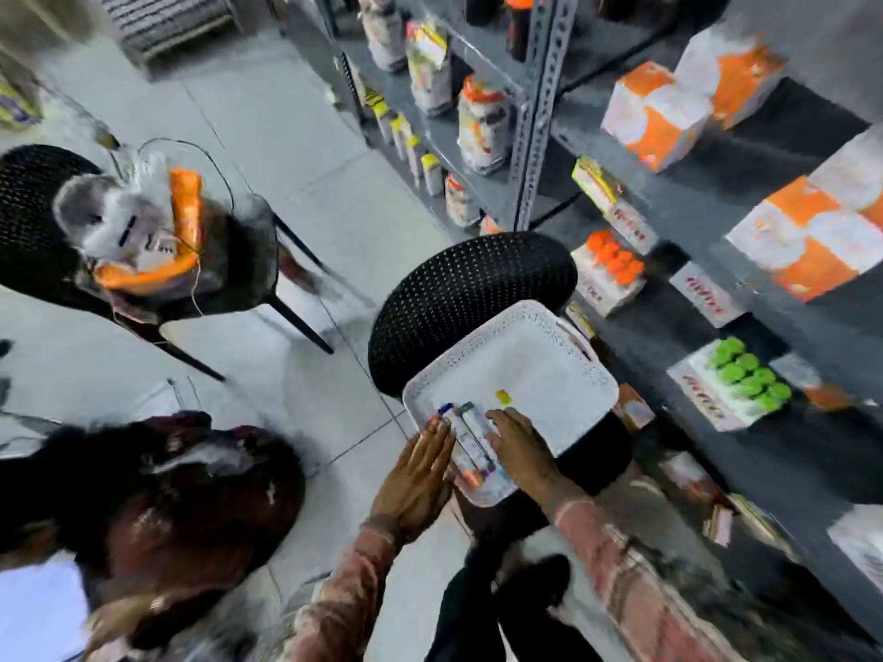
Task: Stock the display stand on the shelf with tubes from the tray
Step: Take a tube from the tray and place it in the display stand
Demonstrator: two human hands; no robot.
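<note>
I see both hands down at the near corner of the white tray [564,346], which sits on the seat of a black chair [458,289] beside the shelf [707,203]. A small cluster of tubes [470,439] lies between them. My left hand [415,475] is flat and released, fingers straight, its fingertips touching the cluster's left side. My right hand [518,446] rests on the other side with the fingers curled over the tubes; the blur keeps me from telling whether it has clenched on any of them. A yellow scrap [503,397] lies apart on the tray floor. I judge the step to be gathering the tubes for a lift. To do it well I would press the two hands toward each other so the tubes line up side by side, caps pointing one way, then let the right hand close around the bundle near its middle while the left steadies the tray edge, since the tray overhangs the seat and could tip. The likeliest target is the stand with green caps [745,375] on the shelf to the right, though the stand with orange caps [614,262] higher up is also possible.
</note>
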